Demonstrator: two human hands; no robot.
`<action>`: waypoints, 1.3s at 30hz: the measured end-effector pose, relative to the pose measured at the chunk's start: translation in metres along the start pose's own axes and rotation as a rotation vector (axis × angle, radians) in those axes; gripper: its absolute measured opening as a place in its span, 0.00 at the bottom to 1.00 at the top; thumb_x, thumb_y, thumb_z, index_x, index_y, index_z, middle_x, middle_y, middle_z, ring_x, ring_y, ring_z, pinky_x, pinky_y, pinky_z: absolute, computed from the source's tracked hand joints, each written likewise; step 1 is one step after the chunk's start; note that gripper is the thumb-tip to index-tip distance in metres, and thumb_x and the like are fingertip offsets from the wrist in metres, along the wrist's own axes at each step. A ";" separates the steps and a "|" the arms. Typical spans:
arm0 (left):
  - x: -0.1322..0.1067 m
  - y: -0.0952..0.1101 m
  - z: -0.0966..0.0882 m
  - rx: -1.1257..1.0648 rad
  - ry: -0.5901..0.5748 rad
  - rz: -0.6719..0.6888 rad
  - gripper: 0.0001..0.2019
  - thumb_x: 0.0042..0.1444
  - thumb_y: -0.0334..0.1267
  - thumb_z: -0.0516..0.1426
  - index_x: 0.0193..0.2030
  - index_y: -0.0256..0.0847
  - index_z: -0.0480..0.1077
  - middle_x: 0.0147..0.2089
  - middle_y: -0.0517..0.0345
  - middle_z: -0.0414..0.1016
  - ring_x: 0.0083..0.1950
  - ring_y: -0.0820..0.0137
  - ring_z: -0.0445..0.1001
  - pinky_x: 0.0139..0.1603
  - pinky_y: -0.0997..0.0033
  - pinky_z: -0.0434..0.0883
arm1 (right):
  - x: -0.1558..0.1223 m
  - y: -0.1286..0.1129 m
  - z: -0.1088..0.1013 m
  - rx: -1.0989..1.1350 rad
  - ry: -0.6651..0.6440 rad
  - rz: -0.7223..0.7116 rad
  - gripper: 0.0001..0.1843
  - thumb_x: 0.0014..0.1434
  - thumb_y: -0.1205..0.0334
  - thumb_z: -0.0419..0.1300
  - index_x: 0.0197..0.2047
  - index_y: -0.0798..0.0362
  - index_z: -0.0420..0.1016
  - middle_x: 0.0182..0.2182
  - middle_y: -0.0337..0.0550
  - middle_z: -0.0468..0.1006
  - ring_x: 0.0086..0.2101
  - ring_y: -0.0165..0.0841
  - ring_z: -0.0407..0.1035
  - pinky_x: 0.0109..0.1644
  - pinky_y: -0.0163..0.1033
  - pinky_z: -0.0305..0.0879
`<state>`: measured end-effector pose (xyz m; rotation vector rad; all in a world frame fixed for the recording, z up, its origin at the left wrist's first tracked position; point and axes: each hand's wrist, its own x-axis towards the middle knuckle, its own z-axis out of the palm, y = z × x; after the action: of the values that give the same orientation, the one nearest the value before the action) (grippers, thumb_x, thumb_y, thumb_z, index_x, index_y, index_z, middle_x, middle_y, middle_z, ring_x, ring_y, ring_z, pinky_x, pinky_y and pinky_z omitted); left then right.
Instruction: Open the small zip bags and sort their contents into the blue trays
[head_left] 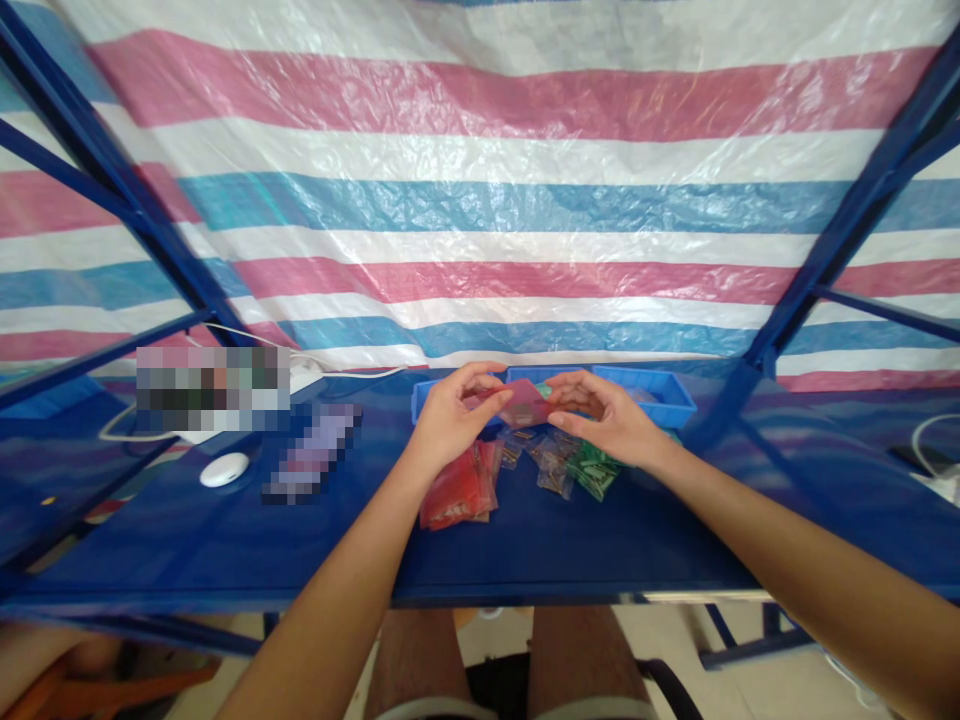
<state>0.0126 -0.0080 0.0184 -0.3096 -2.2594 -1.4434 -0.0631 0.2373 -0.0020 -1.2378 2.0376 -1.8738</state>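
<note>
Above the middle of the blue bench (225, 545) I see both hands meeting on one red pouch (525, 403). The left hand (450, 420) pinches its left edge and the right hand (609, 420) its right edge, fingers closed on it, just in front of the blue tray (664, 398). I judge the pouch is being handled at its mouth; thin film like this calls for a steady two-sided pinch. Below the hands lie a stack of red pouches (459, 488), small clear bags (553, 465) and green pouches (594, 470). A white round puck (223, 468) sits well to the left. A striped tarp (480, 200) hangs behind, between blue frame posts (847, 230).
</note>
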 end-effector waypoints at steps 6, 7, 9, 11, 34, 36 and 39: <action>-0.004 0.006 0.010 -0.018 -0.081 0.013 0.21 0.62 0.46 0.66 0.59 0.42 0.76 0.50 0.49 0.85 0.50 0.61 0.83 0.52 0.64 0.78 | 0.000 0.000 0.003 -0.167 -0.031 -0.072 0.19 0.60 0.47 0.71 0.51 0.48 0.81 0.47 0.45 0.83 0.45 0.40 0.78 0.54 0.46 0.75; -0.004 0.006 0.010 -0.025 -0.098 0.010 0.22 0.61 0.47 0.66 0.60 0.42 0.75 0.50 0.49 0.85 0.50 0.61 0.83 0.52 0.63 0.78 | 0.000 0.001 0.003 -0.166 -0.043 -0.059 0.17 0.61 0.47 0.70 0.48 0.48 0.82 0.43 0.44 0.84 0.42 0.39 0.78 0.51 0.45 0.75; -0.003 0.006 0.011 -0.040 -0.113 0.007 0.24 0.61 0.47 0.67 0.61 0.41 0.75 0.50 0.49 0.85 0.50 0.61 0.84 0.53 0.63 0.78 | 0.001 0.003 0.004 -0.139 -0.042 -0.031 0.15 0.62 0.46 0.69 0.43 0.48 0.83 0.38 0.42 0.84 0.38 0.38 0.77 0.45 0.43 0.75; -0.003 0.004 0.010 -0.042 -0.102 0.007 0.25 0.59 0.47 0.68 0.61 0.40 0.74 0.50 0.49 0.85 0.51 0.60 0.83 0.54 0.62 0.77 | 0.001 0.004 0.004 -0.089 -0.016 -0.004 0.16 0.61 0.45 0.69 0.41 0.48 0.83 0.36 0.41 0.83 0.35 0.37 0.77 0.42 0.42 0.74; -0.003 0.005 0.007 0.238 -0.051 0.247 0.12 0.66 0.45 0.62 0.48 0.43 0.82 0.49 0.49 0.81 0.45 0.65 0.81 0.45 0.67 0.78 | 0.006 0.012 0.008 0.153 0.215 0.106 0.18 0.55 0.43 0.73 0.37 0.47 0.77 0.28 0.36 0.80 0.23 0.33 0.70 0.27 0.40 0.69; -0.005 0.008 0.011 0.187 -0.140 0.222 0.14 0.64 0.47 0.64 0.51 0.43 0.82 0.48 0.49 0.82 0.45 0.64 0.81 0.44 0.67 0.78 | 0.004 0.009 0.012 0.159 0.179 0.104 0.18 0.57 0.43 0.73 0.36 0.46 0.76 0.27 0.36 0.80 0.23 0.33 0.70 0.27 0.40 0.70; -0.008 0.008 0.017 0.128 -0.185 0.159 0.21 0.60 0.50 0.67 0.56 0.42 0.79 0.50 0.48 0.82 0.44 0.63 0.82 0.43 0.66 0.79 | 0.002 0.001 0.019 0.195 0.072 0.097 0.17 0.58 0.44 0.72 0.42 0.46 0.78 0.34 0.40 0.84 0.28 0.35 0.75 0.31 0.41 0.74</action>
<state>0.0187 0.0112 0.0145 -0.5893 -2.3988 -1.2272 -0.0535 0.2213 -0.0066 -1.0203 1.8573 -2.0404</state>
